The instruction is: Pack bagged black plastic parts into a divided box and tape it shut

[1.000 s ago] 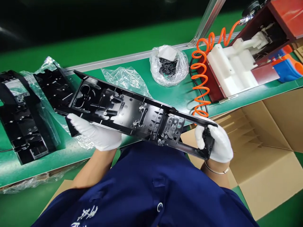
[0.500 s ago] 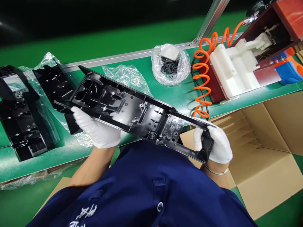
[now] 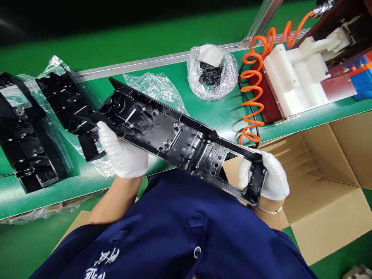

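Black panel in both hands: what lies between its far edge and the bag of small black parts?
In the head view, only bare green table separates the black panel from the bag of small black parts.

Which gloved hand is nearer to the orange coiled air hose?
Right. The right hand grips the end of the long black housing just below the orange coiled hose; the left hand holds the housing's other end, far off to the hose's left.
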The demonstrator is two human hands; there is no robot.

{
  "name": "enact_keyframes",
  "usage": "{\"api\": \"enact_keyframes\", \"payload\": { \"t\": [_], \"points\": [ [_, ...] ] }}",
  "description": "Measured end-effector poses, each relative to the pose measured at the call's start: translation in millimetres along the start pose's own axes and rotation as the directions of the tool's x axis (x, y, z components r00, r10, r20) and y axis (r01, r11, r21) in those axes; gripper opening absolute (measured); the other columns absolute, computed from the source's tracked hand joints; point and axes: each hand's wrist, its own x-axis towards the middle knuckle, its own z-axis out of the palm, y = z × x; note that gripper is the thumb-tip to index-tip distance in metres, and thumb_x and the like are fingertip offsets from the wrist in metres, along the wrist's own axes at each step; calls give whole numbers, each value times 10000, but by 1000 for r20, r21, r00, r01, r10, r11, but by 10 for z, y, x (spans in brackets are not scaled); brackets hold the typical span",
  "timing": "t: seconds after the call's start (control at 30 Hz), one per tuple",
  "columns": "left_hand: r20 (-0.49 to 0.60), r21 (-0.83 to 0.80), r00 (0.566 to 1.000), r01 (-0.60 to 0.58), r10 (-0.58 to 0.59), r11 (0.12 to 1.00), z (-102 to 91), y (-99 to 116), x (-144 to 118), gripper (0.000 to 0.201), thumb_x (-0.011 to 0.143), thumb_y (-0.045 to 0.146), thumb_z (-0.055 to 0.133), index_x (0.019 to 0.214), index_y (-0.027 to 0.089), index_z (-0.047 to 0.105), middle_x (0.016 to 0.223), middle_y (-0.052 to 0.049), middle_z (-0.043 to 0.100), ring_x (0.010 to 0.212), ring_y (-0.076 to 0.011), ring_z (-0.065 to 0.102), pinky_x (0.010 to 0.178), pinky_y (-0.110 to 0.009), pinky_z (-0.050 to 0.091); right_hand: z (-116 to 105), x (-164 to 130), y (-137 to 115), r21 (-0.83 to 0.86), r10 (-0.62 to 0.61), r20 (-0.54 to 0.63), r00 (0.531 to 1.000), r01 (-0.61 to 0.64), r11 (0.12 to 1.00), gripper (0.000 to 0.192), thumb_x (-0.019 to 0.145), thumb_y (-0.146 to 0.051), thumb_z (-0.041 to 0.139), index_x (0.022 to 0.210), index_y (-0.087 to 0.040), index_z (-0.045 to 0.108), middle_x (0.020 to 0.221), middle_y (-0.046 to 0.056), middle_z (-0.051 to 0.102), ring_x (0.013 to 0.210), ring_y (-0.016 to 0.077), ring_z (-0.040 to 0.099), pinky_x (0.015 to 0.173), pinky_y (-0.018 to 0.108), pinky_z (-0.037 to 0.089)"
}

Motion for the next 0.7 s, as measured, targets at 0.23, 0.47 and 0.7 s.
{"api": "enact_keyframes", "payload": {
  "t": [0.23,0.47,0.7],
  "points": [
    [-35,-232,999,-11,3,973,122,35,9,351,890,553,510,1057,337,732,1288,70,680,1409,-198,459,1239,-351,317,6,-2,-6,54,61,-32,998,-59,997,427,951,-521,490,850,-193,744,600,91,709,454,217,638,379,287,472],
    [10,-301,1000,23,-21,953,121,35,5,325,904,556,525,988,309,719,1330,62,664,1379,-221,502,1185,-375,419,-16,-17,-15,-3,83,30,996,-83,997,549,988,-539,392,771,-182,748,597,100,703,437,181,621,372,242,446],
    [36,-235,994,107,-101,966,75,-2,24,252,887,539,525,973,354,673,1257,47,705,1453,-183,408,1155,-391,452,-13,-23,-36,-63,158,16,987,-157,986,653,959,-627,367,718,-156,749,605,111,715,364,137,542,334,212,390]
  ]
}}
